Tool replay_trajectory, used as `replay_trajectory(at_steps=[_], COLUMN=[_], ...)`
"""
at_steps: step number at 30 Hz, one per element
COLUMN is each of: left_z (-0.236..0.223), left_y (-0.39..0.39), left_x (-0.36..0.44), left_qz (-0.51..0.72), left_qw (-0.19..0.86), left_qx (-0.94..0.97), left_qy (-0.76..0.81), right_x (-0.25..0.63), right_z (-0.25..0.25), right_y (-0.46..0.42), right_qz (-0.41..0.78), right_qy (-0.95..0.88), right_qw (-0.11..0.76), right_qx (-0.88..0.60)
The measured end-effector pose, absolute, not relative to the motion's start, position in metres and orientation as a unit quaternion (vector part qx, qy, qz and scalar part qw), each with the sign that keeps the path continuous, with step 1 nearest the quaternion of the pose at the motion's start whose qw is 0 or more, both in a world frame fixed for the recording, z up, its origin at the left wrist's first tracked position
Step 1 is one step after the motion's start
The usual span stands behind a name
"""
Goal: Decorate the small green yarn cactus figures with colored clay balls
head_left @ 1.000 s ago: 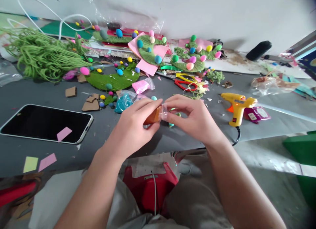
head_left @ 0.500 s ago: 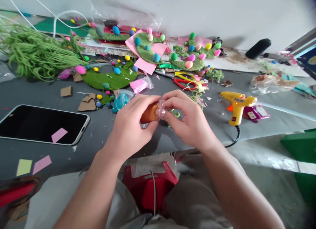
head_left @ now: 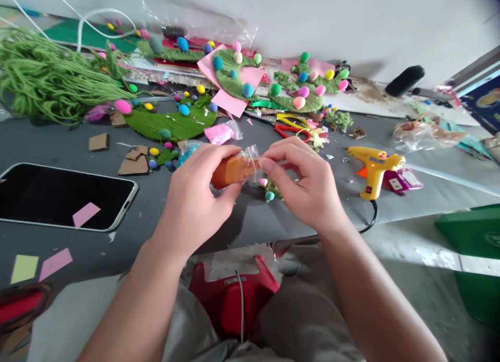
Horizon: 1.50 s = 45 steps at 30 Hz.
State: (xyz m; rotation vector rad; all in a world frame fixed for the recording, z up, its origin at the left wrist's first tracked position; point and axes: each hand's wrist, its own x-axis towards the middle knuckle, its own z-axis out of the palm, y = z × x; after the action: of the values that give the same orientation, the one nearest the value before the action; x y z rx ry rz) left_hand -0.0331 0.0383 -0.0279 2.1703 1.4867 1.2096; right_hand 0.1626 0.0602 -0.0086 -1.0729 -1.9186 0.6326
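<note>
A small clear plastic bag with an orange lump inside (head_left: 230, 170) is held above the dark table. My left hand (head_left: 197, 195) is closed around the orange, filled end, thumb below and fingers above. With thumb and index finger, my right hand (head_left: 302, 182) pinches the bag's clear loose end. Under the hands lies a small green piece with pink and teal balls (head_left: 270, 190), partly hidden. Just behind them are a pink clay-like packet (head_left: 222, 133) and a blue packet (head_left: 188, 152), the latter mostly covered by my left hand.
A yellow glue gun (head_left: 371, 166) lies to the right, its cord running off the edge. Phone (head_left: 66, 195) at left. Green yarn (head_left: 50, 75), green crescents with coloured balls (head_left: 172, 123), red-handled scissors (head_left: 291, 133) and cardboard scraps (head_left: 135, 161) fill the back.
My hands have drawn slightly apart, showing more of the orange bag and its stretched clear end. The small green piece beneath is more visible. The view has shifted slightly.
</note>
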Motion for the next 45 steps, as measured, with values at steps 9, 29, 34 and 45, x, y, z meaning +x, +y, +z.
replay_trajectory(at_steps=[9,29,34,45], left_z=[-0.03,-0.03,-0.03,-0.047], left_y=[0.037,0.042,0.045,0.048], left_x=[-0.029,-0.053,-0.059,-0.07], left_qz=[0.399,0.414,0.397,0.348], left_qw=[0.138,0.09,0.068,0.058], left_qx=[0.766,0.669,0.678,0.713], left_qy=[0.485,0.61,0.615,0.606], right_x=[0.164,0.177,0.175,0.172], right_z=[-0.007,-0.011,-0.013,-0.014], right_y=[0.059,0.072,0.073,0.076], right_qz=[0.31,0.386,0.433,0.426], right_qy=[-0.781,-0.652,-0.63,-0.644], right_qw=[0.323,0.449,0.44,0.407], right_qx=[-0.435,-0.473,-0.472,-0.487])
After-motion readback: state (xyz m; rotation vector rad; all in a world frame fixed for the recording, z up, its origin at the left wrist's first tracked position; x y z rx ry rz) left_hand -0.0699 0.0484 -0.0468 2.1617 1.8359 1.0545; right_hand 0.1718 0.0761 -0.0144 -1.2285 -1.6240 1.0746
